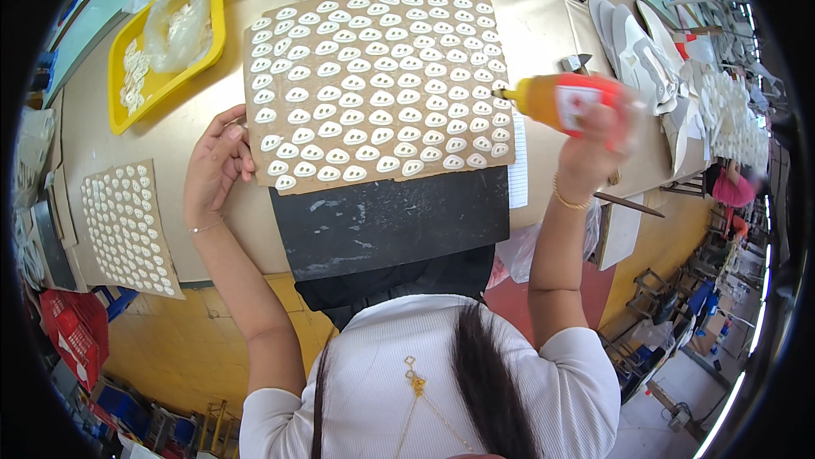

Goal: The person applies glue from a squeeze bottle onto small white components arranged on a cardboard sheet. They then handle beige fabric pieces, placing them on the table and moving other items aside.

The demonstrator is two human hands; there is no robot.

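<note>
My right hand is closed around a red squeeze bottle with a yellow cap and a dark narrow tip. The bottle is tilted on its side, its tip pointing left over the right part of a brown cardboard sheet. Rows of small white rounded pieces, each with two dark spots, cover this sheet. At the sheet's left edge, the curled fingers of my left hand grip the border. A worn black board lies partly under the sheet, on the side closest to me.
A yellow tray with a clear plastic bag and white pieces stands at the back left. Another covered cardboard sheet lies at the left edge. White flat shapes, a hammer and a pointed rod are on the right.
</note>
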